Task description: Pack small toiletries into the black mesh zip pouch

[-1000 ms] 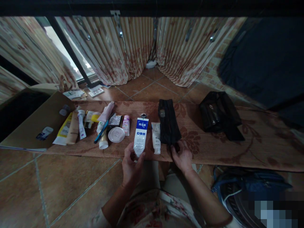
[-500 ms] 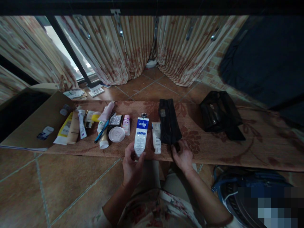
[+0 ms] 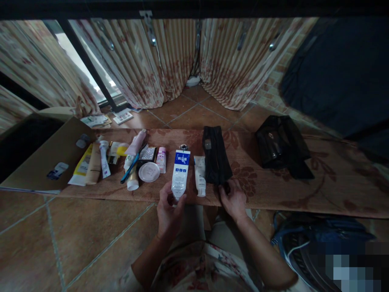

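My left hand (image 3: 169, 207) pinches the lower end of a white tube with a blue band (image 3: 181, 172), its printed face turned up toward me. My right hand (image 3: 233, 199) has its thumb and fingers closed at the near end of a long black zip pouch (image 3: 216, 156). Between the two lies a smaller white tube (image 3: 200, 176), touching or very close to the pouch's left side. A small round shiny thing (image 3: 184, 147) shows just beyond the blue-banded tube. Everything rests on or just above a brown patterned cloth (image 3: 243, 142).
To the left lie several tubes, a toothbrush (image 3: 130, 168), a round white-lidded jar (image 3: 149, 172) and a glittery case (image 3: 148, 155). An open cardboard box (image 3: 68, 156) stands at the far left. On the right sits a black see-through mesh bag (image 3: 281, 144), with a dark blue bag (image 3: 331, 235) below.
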`<state>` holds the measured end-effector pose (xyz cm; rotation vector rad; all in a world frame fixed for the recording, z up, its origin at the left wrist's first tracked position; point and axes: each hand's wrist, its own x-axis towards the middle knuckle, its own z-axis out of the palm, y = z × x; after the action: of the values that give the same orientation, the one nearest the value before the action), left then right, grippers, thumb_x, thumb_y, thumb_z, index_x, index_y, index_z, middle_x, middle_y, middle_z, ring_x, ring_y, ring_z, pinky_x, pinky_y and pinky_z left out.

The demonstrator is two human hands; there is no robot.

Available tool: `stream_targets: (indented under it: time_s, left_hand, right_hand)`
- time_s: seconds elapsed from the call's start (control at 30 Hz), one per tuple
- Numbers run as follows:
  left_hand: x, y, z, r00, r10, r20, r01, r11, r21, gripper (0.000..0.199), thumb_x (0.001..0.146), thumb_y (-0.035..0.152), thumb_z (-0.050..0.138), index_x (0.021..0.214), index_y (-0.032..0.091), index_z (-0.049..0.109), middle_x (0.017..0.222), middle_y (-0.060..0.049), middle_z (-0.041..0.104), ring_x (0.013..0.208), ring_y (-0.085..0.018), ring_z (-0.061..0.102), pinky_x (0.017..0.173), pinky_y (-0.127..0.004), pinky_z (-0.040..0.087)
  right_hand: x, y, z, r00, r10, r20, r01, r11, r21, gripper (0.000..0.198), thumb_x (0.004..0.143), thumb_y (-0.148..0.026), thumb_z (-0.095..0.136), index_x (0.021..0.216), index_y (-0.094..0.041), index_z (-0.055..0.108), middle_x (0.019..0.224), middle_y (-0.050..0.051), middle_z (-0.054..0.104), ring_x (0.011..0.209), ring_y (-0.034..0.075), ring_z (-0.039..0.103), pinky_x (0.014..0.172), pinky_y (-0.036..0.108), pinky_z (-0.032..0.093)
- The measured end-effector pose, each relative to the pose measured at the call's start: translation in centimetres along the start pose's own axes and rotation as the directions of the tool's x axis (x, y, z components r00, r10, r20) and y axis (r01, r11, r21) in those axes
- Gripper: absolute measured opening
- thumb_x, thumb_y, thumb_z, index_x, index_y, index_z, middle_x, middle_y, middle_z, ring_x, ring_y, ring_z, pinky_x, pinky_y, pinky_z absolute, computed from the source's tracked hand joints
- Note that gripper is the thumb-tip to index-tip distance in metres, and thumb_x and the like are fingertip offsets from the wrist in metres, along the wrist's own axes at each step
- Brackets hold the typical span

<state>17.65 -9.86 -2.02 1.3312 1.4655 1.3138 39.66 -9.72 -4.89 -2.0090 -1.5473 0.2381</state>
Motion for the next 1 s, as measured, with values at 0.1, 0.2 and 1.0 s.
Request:
stream_targets:
  time_s: [0.1,0.2,1.0]
  left_hand:
    - [0.0,0.1,0.1,1.0,-0.024,0.004,0.024,0.999,-0.039,0.055,0.075,0.026,0.068,0.125,0.021,0.046,0.12,-0.01,0.058,0.103,-0.021,0.062,0.082,-0.032,0.053]
    - [0.1,0.5,0.0,0.999,-0.038,0.03,0.04,0.998,-0.049,0.054,0.076,0.026,0.068,0.126,0.02,0.046,0.119,-0.01,0.058,0.101,-0.021,0.062,0.081,-0.032,0.053]
    - [1.1,6.5,-2.0,0.767,-0.368,0.525,0.622,0.232,-0.748,0.014,0.086,0.021,0.052,0.097,0.014,0.058,0.082,-0.004,0.052,0.051,-0.002,0.035,0.055,-0.017,0.046]
  right_hand:
    - [0.0,0.0,0.0,1.0,-0.007,0.001,0.007,1.0,0.003,0.027,0.086,-0.038,0.046,0.099,-0.018,0.059,0.101,0.007,0.059,0.082,0.019,0.057,0.069,0.029,0.044]
    - [0.0,0.0,0.0,1.0,-0.009,0.001,0.009,1.0,-0.002,0.027,0.086,-0.038,0.046,0.099,-0.018,0.059,0.101,0.007,0.059,0.084,0.019,0.057,0.07,0.03,0.044]
    - [-0.1,0.0,0.3,1.0,-0.011,0.001,0.011,1.0,0.028,0.028,0.087,-0.037,0.045,0.104,-0.02,0.059,0.104,0.007,0.06,0.079,0.018,0.06,0.066,0.029,0.046]
